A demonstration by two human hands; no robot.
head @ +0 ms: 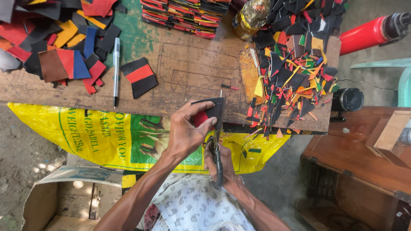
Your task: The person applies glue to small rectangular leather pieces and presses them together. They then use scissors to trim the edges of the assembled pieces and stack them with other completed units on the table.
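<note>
The person's left hand (pixel 185 130) pinches a small black and red piece (pixel 209 113) between thumb and fingers, holding it just past the near edge of the wooden workboard (pixel 188 68). The right hand (pixel 222 164), at five o'clock from the left one, is closed around the dark handles of a pair of scissors (pixel 217 143) whose blades point toward twelve o'clock and run up the right side of the piece, touching it.

At ten o'clock from the hands a finished black and red piece (pixel 139 77) lies flat on the board, with a pen (pixel 116 70) just beside it to the left. Farther toward ten o'clock sits a loose heap of cut pieces (pixel 60 42) in red, black, orange, blue and brown. At twelve o'clock a stack of layered pieces (pixel 184 15) lies at the far edge, and a bottle (pixel 250 17) stands near it. At two o'clock a pile of thin coloured offcuts (pixel 295 72) covers the right end of the board. A yellow printed sack (pixel 111 137) hangs below the board, and a cardboard box (pixel 55 201) stands at eight o'clock
</note>
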